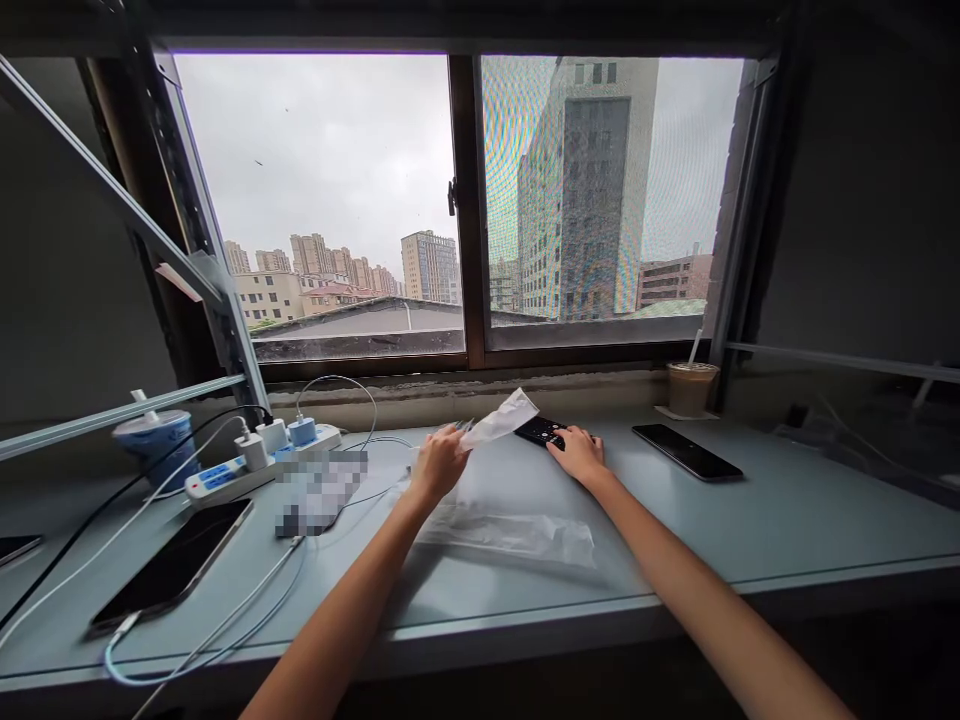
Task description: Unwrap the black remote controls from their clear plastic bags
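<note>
My left hand (pixel 439 462) is closed on a small, whitish see-through plastic sleeve (pixel 501 418), whose far end points up and to the right. Something thin and dark shows by the fingertips, too small to name. To its right, my right hand (pixel 579 455) has its fingers around the near end of a black remote control (pixel 541 431) lying on the desk. The remote's far end is partly behind the sleeve. Below both hands, a crumpled clear plastic bag (pixel 517 537) lies flat on the desk between my forearms.
A phone (pixel 686 452) and an iced drink cup (pixel 690 388) are on the right. On the left are a power strip (pixel 225 480) with chargers, a blue cup (pixel 159 445), a larger phone (pixel 176 562) and loose cables. The desk's front edge (pixel 517 618) runs beneath my forearms.
</note>
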{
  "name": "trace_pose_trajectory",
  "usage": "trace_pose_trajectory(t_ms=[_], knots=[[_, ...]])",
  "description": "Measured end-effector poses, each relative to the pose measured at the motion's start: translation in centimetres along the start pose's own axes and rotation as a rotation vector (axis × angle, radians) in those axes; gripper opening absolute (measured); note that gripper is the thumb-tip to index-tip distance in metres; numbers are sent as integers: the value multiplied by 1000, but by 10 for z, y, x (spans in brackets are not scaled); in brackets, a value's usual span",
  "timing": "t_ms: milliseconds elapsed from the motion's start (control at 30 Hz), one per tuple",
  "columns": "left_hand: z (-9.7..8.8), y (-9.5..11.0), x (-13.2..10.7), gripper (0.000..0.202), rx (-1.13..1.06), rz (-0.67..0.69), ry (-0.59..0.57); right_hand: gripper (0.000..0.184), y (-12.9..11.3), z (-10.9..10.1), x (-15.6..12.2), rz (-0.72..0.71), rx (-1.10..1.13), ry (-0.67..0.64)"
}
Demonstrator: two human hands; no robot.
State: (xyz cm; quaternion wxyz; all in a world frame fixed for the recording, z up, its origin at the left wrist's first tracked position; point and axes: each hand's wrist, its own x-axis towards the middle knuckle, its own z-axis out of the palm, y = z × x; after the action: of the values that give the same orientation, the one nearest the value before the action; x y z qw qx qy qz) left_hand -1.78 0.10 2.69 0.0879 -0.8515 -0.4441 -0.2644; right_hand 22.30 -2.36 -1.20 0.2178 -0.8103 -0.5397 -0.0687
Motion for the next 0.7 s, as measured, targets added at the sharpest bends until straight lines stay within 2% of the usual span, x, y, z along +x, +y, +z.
trace_pose_trajectory(t_ms=[100,200,333,700], knots=[[4,3,-1,17,-42,181,-77,35,0,0,-2,-4,-5,-1],[8,4,-3,15,-58,270,-133,37,0,0,-2,0,-11,6],[10,3,-2,16,-61,283,-198,41,0,2,0,25,-23,16],[9,2,-2,18,-73,289,-225,49,-1,0,-2,56,-34,-25]])
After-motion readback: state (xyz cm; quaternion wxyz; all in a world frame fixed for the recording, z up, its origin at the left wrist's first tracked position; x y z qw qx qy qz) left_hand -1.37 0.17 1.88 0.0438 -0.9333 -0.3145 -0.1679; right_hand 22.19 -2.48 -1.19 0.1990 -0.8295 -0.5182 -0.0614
